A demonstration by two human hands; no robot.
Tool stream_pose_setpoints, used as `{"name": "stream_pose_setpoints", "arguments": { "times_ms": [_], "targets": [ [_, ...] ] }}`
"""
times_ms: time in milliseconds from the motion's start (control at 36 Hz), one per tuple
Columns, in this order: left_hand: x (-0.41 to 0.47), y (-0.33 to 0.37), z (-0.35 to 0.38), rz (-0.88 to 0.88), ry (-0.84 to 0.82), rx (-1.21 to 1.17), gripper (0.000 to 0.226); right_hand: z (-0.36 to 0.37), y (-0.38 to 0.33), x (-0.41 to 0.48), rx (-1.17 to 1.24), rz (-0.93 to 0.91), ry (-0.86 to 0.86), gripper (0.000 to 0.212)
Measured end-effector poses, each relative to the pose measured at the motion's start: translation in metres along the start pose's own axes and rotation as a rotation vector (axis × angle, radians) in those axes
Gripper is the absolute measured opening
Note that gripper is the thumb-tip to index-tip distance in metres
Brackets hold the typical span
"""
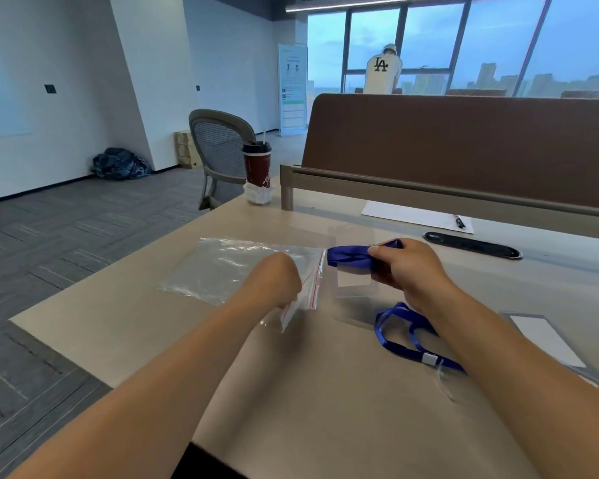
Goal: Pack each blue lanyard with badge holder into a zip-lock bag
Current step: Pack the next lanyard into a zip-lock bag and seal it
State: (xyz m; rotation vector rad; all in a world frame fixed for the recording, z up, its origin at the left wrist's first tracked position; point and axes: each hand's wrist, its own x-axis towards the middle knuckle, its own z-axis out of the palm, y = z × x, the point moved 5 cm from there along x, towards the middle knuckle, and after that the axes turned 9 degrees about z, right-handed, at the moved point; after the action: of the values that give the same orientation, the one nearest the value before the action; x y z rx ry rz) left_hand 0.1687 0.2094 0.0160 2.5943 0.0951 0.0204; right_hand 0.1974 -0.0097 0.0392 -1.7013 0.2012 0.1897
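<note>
A clear zip-lock bag [222, 267] with a red seal line lies flat on the beige desk [135, 326]. My left hand [277, 278] pinches the bag's mouth at its right end. My right hand [405, 267] grips a folded blue lanyard [348, 256] with its clear badge holder [353, 280] hanging below, the folded end just right of the bag's mouth. A second blue lanyard [405, 337] lies loose on the desk under my right forearm, beside another badge holder [547, 340] at the right.
A dark red cup [256, 164] with a straw stands at the desk's far corner on crumpled tissue. A white sheet [412, 216] with a pen, a black cable slot [471, 245] and a brown partition [464, 140] line the back. A grey chair [218, 150] stands beyond the desk.
</note>
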Motion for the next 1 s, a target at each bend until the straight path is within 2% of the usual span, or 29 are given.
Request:
{"name": "stream_pose_setpoints", "arguments": {
  "times_ms": [167, 278, 445, 556, 751, 1001],
  "targets": [
    [-0.034, 0.004, 0.001, 0.011, -0.028, -0.053, 0.006, -0.004, 0.003, -0.032, 0.000, -0.010, -0.016, 0.011],
    [-0.055, 0.007, 0.005, 0.000, -0.044, -0.115, 0.017, -0.004, 0.011, -0.049, 0.039, 0.016, -0.009, 0.017],
    [-0.071, 0.009, 0.016, 0.015, -0.003, -0.191, 0.014, -0.005, 0.028, -0.062, 0.113, 0.074, 0.069, 0.014],
    [-0.076, 0.012, 0.017, -0.005, 0.018, -0.240, 0.020, -0.003, 0.034, -0.066, 0.120, 0.097, 0.094, 0.013],
    [-0.076, 0.017, 0.023, 0.000, 0.002, -0.283, 0.016, -0.007, 0.034, -0.065, 0.189, 0.070, 0.171, 0.016],
    [-0.076, 0.022, 0.022, 0.006, -0.011, -0.316, 0.025, -0.004, 0.031, -0.060, 0.051, 0.021, 0.223, 0.012]
  ]
}}
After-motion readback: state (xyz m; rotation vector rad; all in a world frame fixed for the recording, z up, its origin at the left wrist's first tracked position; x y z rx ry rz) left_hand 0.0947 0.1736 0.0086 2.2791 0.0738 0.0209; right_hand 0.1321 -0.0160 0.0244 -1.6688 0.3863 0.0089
